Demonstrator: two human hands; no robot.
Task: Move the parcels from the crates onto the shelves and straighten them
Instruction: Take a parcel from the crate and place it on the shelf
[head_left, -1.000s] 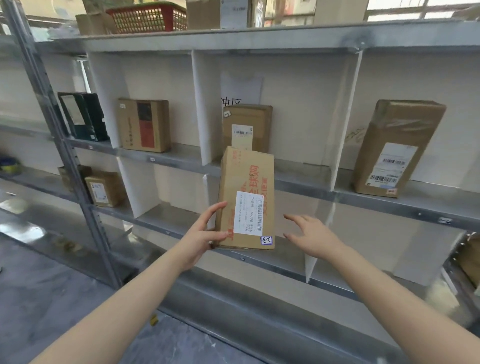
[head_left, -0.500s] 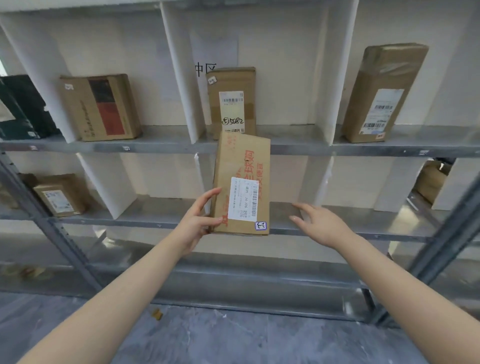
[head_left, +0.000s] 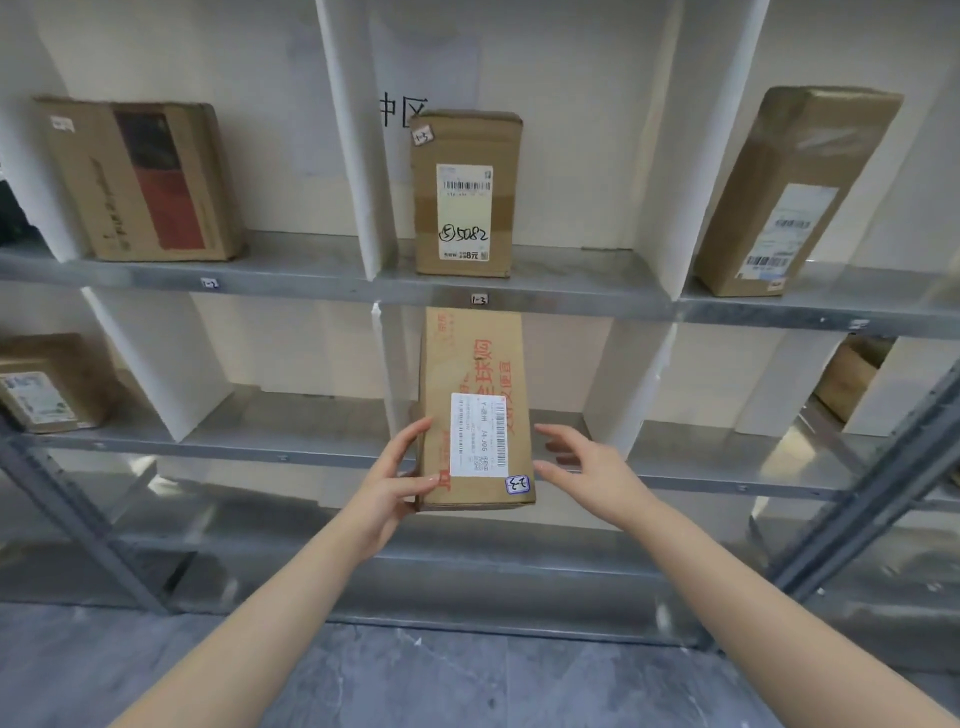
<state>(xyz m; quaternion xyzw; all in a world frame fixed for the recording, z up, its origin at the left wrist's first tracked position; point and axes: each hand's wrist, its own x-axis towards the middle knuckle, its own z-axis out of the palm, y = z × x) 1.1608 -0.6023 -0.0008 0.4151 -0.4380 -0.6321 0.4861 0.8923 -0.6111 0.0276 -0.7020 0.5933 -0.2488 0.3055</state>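
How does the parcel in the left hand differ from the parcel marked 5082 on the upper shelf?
The held parcel is gripped by the left hand before the lower shelf; the 5082 parcel stands untouched on the upper shelf. The held parcel carries red print; the 5082 parcel shows none. The held parcel's label lies sideways, the 5082 parcel's upright. Both are tall brown cartons with white labels.

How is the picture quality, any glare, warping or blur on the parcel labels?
Head view: the wide-angle lens splays the white dividers and slants the grey post at right; glare washes the lower shelf beside it; the held parcel shows its barcode, but its fine print is blurred; the upper right parcel has a softer label.
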